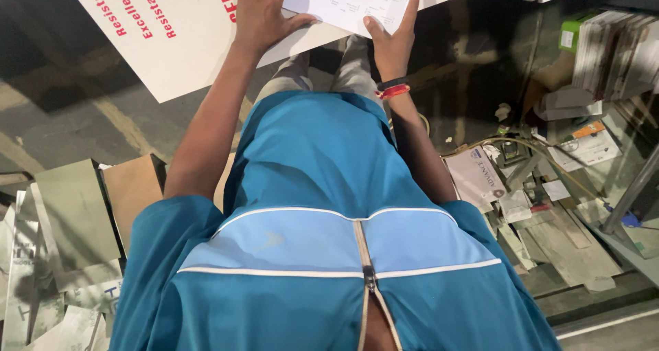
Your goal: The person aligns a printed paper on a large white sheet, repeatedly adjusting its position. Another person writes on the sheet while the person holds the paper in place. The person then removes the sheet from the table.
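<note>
**Over the white board, two hands share one sheet of paper**

Across the top of the view, we hold a printed sheet of paper [350,1] flat against a large white board [171,42] with red lettering, and the sheet lies ahead of us, beyond our knees, its long axis running roughly side to side and tilted with the board. Our right hand [391,31] grasps the sheet's near edge, thumb on top and a finger stretched up along its right side; a black and red band circles that wrist. Our left hand [261,11] lies released, palm down and fingers spread, with the thumb touching the sheet's left edge and the rest on the bare board. Both hands reach equally far; the right one alone has a true hold.

We see the board slanting down to the left over a dark concrete floor [62,110]. Grey and brown offcut panels [75,213] lie at our left. At our right, a stack of sample boards [611,49] and scattered leaflets [473,176] crowd the ground beside a metal frame leg [631,186]. Our blue zip shirt [322,186] fills the foreground.
</note>
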